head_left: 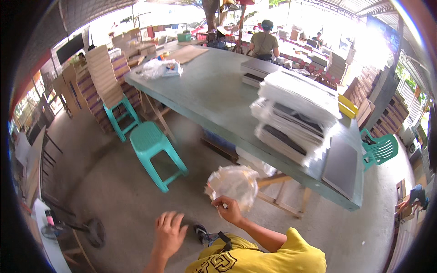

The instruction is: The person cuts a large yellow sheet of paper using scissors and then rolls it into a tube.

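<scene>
My left hand [169,234] hovers over the floor with its fingers apart and nothing in it. My right hand [229,210] is curled, thumb and fingers together, in front of a round container lined with clear plastic [233,182] beside the table. What the right fingers hold, if anything, is too small to make out. Above the bin stretches a long grey-green table [205,84]. A tall stack of dark flat panels in white plastic wrap [296,104] stands on its right part, and a single dark flat panel [340,166] lies at its near right corner.
A turquoise stool [146,136] stands left of the table; another stool [122,120] carries stacked cardboard. Plastic bags [159,68] lie at the table's far left. A green chair [382,150] stands at right, a fan [93,233] at lower left. A person [264,43] is beyond the table.
</scene>
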`<state>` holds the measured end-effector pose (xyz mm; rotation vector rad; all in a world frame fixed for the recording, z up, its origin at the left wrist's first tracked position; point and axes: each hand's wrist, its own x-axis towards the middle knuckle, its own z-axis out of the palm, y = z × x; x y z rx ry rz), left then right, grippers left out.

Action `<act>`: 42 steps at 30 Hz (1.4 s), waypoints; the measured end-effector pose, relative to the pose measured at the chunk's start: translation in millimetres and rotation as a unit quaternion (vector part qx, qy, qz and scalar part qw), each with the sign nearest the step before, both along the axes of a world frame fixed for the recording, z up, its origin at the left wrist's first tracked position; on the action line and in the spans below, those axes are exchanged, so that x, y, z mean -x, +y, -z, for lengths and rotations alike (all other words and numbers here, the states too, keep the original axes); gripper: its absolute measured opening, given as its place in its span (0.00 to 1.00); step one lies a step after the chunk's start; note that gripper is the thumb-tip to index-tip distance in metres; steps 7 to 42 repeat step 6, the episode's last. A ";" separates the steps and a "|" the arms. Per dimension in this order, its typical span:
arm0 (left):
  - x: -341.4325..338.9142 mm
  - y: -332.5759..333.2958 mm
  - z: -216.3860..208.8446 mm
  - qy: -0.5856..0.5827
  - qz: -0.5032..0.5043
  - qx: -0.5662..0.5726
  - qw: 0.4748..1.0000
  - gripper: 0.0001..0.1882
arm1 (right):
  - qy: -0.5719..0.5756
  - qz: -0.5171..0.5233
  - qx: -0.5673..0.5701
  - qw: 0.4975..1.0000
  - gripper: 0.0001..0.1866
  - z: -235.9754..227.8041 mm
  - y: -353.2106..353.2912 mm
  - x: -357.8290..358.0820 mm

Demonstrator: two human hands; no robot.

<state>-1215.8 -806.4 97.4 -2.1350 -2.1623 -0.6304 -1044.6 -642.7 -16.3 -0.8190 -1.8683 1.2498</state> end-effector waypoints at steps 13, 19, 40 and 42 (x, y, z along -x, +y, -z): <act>194.9 -30.9 191.3 -0.427 -0.395 0.242 0.776 0.19 | 0.073 -0.163 0.076 0.981 0.13 -28.1 70.5 156.6; 194.9 -30.9 191.3 -0.427 -0.395 0.242 0.776 0.19 | 0.073 -0.163 0.076 0.981 0.13 -28.1 70.5 156.6; 194.9 -30.9 191.3 -0.427 -0.395 0.242 0.776 0.19 | 0.073 -0.163 0.076 0.981 0.13 -28.1 70.5 156.6; 194.9 -30.9 191.3 -0.427 -0.395 0.242 0.776 0.19 | 0.073 -0.163 0.076 0.981 0.13 -28.1 70.5 156.6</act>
